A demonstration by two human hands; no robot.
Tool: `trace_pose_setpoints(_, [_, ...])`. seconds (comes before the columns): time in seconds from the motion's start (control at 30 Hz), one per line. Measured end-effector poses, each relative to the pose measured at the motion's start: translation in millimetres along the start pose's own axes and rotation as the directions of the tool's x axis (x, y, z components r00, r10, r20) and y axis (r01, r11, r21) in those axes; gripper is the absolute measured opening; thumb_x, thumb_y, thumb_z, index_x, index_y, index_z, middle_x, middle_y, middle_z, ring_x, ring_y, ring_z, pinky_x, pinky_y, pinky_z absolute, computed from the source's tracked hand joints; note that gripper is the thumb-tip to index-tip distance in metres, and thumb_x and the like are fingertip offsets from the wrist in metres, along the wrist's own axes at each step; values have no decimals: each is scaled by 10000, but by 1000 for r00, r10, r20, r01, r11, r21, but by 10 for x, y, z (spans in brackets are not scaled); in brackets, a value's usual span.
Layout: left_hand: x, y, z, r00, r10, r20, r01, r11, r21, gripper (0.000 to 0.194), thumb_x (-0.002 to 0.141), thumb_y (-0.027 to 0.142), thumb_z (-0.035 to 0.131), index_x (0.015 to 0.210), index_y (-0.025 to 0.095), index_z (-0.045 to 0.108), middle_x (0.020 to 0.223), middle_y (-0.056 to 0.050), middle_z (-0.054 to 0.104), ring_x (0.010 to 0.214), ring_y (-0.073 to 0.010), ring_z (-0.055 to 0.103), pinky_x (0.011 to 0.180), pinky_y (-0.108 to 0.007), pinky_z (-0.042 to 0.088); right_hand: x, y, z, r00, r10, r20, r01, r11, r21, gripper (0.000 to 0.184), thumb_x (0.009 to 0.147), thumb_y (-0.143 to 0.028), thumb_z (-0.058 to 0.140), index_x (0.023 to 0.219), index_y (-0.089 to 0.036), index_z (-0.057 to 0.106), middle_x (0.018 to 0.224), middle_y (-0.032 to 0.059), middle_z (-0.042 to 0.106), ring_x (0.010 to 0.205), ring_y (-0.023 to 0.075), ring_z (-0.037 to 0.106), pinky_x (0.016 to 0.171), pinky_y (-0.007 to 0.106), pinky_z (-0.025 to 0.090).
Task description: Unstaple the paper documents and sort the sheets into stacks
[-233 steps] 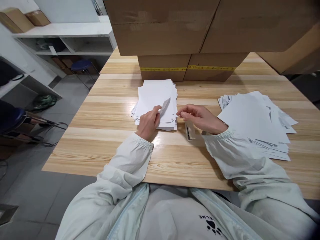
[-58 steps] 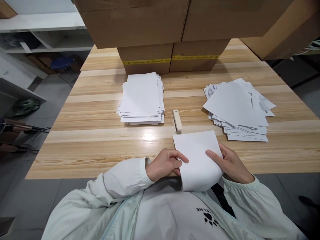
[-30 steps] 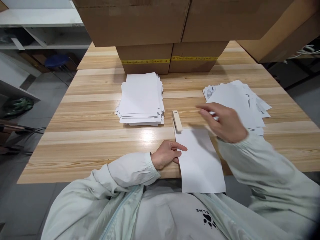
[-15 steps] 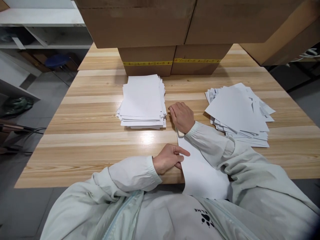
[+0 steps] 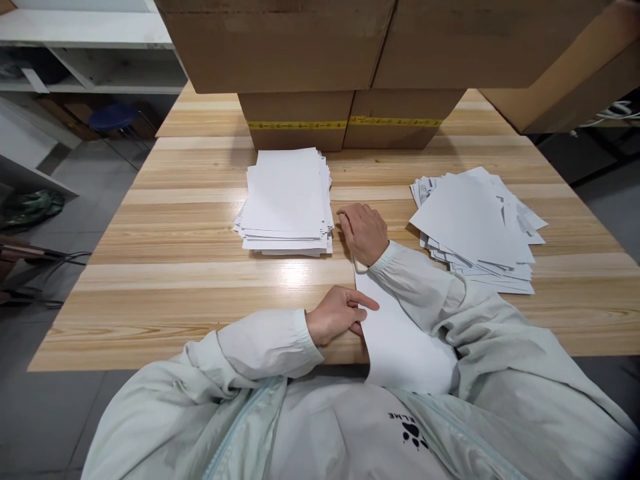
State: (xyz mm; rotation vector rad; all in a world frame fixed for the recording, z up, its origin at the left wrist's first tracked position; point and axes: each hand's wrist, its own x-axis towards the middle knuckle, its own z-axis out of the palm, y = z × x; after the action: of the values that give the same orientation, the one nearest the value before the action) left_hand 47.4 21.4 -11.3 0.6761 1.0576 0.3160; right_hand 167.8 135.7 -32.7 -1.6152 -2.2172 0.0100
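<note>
A white sheet of paper (image 5: 400, 340) lies at the table's front edge, its near end bending down toward my body. My left hand (image 5: 340, 313) pinches the sheet's left edge, index finger stretched over the top and other fingers lower at the edge. My right hand (image 5: 365, 232) rests at the sheet's far end, back of the hand up and fingers curled down. Beneath its palm a small pale rounded object (image 5: 360, 268) peeks out; its kind is hidden. My right sleeve covers part of the sheet's right side.
A fairly neat paper stack (image 5: 285, 197) sits left of my right hand. To the right, a looser paper pile (image 5: 475, 220) lies fanned out, some sheets printed. Cardboard boxes (image 5: 300, 50) with yellow tape stand across the back of the wooden table (image 5: 165, 267).
Both hands and the sheet hold almost the same place. The view has shifted very slightly.
</note>
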Motion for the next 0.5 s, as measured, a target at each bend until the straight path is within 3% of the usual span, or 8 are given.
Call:
trace_pose_setpoints(0.13, [-13,-11,-17,1000,20,4,-20,1000,24,295,726,-62,497,864,76,719,571,11,599,501,-79,593,563,-211,550,-67,147,-305,995,-40,-93,56,984,171,513,970,-374,409,1419,-127,445,1270,177,616,1098,302,568,951,477,435])
trace_pose_setpoints(0.23, [-49,-86,-19,998,49,31,-51,998,47,294,745,-48,493,868,81,726,571,18,601,497,-70,577,570,-203,526,-499,358,-704,992,-23,-122,50,973,224,541,940,-422,486,1405,-145,481,1299,179,609,1118,302,593,977,493,468])
trace_pose_setpoints(0.3, [-84,-197,-3,995,68,72,-73,994,79,300,767,-21,491,895,90,738,566,24,601,497,-69,567,573,-203,507,-991,505,-943,981,158,-111,-128,962,239,468,927,-462,508,1334,-236,556,1245,119,652,1034,274,647,934,466,512])
trace_pose_setpoints(0.4, [-154,-390,46,972,172,162,-208,949,237,308,804,46,500,929,125,769,502,41,558,469,-75,509,522,-198,442,-1833,666,-1154,855,517,42,-515,837,183,405,904,-571,478,1117,-293,682,1034,83,740,807,270,694,749,432,564])
trace_pose_setpoints(0.47, [-206,-471,80,915,351,197,-401,839,368,311,811,67,506,903,160,788,551,22,622,506,-87,527,522,-203,427,-2294,694,-1193,772,573,275,-633,732,252,458,896,-624,433,915,-272,725,861,88,753,708,267,694,612,384,571])
trace_pose_setpoints(0.5, [-227,-488,92,861,462,215,-509,755,415,317,818,71,502,897,173,792,630,4,683,560,-99,574,555,-208,449,-2459,675,-1186,749,573,332,-661,683,311,489,884,-639,437,882,-249,732,825,91,754,734,275,707,609,371,582])
